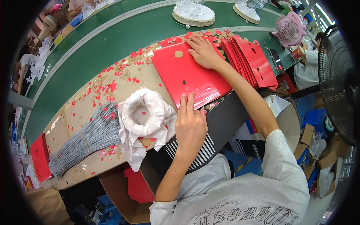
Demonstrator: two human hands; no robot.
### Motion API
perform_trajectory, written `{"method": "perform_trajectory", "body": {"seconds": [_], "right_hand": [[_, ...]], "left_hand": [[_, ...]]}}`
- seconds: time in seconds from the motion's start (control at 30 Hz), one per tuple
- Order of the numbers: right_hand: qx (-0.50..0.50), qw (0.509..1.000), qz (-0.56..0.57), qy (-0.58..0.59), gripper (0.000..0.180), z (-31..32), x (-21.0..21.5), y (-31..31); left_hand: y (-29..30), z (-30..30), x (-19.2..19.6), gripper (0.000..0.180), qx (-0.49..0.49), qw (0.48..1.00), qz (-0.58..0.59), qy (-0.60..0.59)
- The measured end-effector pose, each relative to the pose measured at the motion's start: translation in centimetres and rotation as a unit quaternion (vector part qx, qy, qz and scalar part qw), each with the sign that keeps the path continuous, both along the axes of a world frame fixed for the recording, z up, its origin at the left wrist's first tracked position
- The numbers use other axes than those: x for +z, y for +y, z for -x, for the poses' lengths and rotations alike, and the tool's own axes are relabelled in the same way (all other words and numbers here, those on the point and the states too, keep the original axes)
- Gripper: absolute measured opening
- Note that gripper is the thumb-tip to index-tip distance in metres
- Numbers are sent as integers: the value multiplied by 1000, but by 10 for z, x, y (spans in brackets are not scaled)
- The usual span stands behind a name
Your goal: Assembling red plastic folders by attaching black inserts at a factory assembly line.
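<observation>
A stack of flat red card sheets (187, 75) lies on the brown cardboard-covered bench (75, 112). My left hand (190, 125) presses its fingertips on the near edge of the stack. My right hand (204, 52) lies flat on the far end of the top sheet, fingers spread. More red sheets (255, 60) are fanned out just right of my right hand. Small red and brown punched discs (112, 84) are scattered over the bench.
A bundle of grey cords (90, 137) and a rolled white cloth (144, 118) lie left of my left hand. A green conveyor belt (123, 33) runs behind, carrying round trays (194, 15). A pink fan (289, 29) and a large black fan (337, 82) stand at right.
</observation>
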State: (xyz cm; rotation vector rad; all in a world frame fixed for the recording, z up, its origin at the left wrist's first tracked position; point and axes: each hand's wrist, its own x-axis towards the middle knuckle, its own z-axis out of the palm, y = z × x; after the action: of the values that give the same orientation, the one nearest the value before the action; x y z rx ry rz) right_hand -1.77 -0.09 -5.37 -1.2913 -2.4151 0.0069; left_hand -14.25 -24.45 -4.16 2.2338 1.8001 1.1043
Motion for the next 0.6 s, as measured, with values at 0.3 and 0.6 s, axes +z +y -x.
{"method": "perform_trajectory", "body": {"seconds": [0.3, 0.6], "right_hand": [[30, 997, 71, -2, 50, 9, 51, 18], [128, 983, -122, 42, 29, -8, 75, -2]], "left_hand": [[-1, 0, -5, 24, 16, 999, -19, 20], [-5, 1, -2, 24, -2, 1000, -20, 20]]}}
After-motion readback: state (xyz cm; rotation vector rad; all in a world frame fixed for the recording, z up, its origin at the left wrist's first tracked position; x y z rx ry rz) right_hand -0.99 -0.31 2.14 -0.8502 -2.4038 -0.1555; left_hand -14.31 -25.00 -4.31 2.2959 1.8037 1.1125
